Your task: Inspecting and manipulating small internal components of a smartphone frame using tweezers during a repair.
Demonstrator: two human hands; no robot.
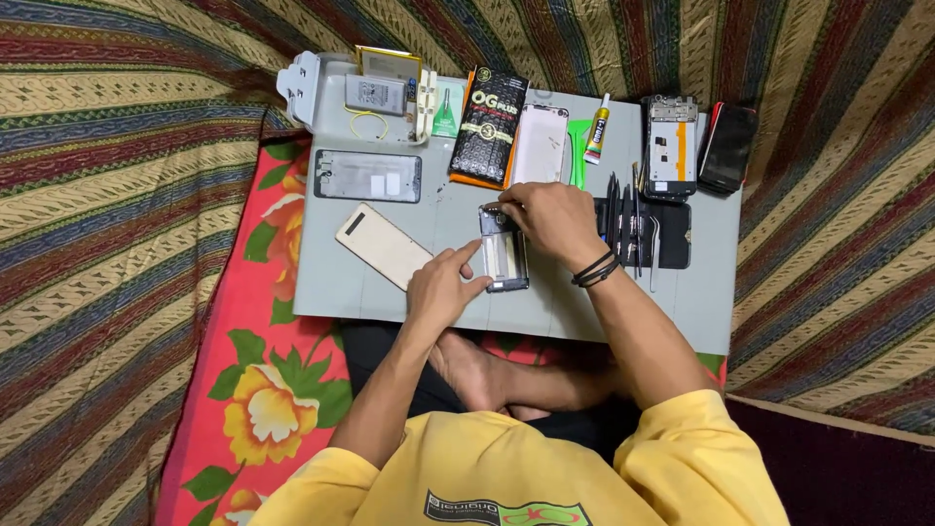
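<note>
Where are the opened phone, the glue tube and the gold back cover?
opened phone (pixel 505 261), head view, bare middle of its frame
glue tube (pixel 597 133), head view, tube body
gold back cover (pixel 383 245), head view, centre of panel

At the upper left of the frame you have a white tray (pixel 321 73) with a battery (pixel 375 94). A beige back cover (pixel 383 245) lies left of centre, a glue tube (pixel 596 130) stands top centre, and a black phone (pixel 728 147) rests upper right.
</note>
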